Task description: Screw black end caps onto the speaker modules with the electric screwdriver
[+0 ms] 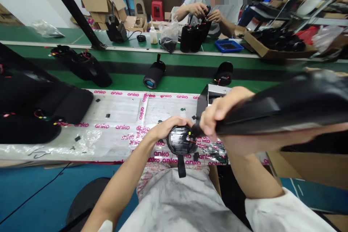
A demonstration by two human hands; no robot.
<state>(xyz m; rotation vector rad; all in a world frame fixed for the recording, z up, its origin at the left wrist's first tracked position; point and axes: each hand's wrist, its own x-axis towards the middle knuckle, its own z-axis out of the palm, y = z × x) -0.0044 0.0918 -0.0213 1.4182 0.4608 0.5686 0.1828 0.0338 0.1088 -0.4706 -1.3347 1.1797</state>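
My left hand (172,127) is wrapped round a black cylindrical speaker part (181,140) whose open end faces up, with a small yellow connector, red wire and a black strap hanging toward me. My right hand (221,110) grips a long dark tool (272,107), blurred, that reaches in from the right; its narrow tip is beside the speaker part's right edge. Both hands are above the work surface (119,108) covered with pink-lettered anko tape.
Several black speaker shells (40,98) stand at the left. On the green belt lie a finished-looking speaker (154,75) and a black part (224,73). A metal box (214,92) is behind my right hand. Across the bench, a person (214,11) handles a black part.
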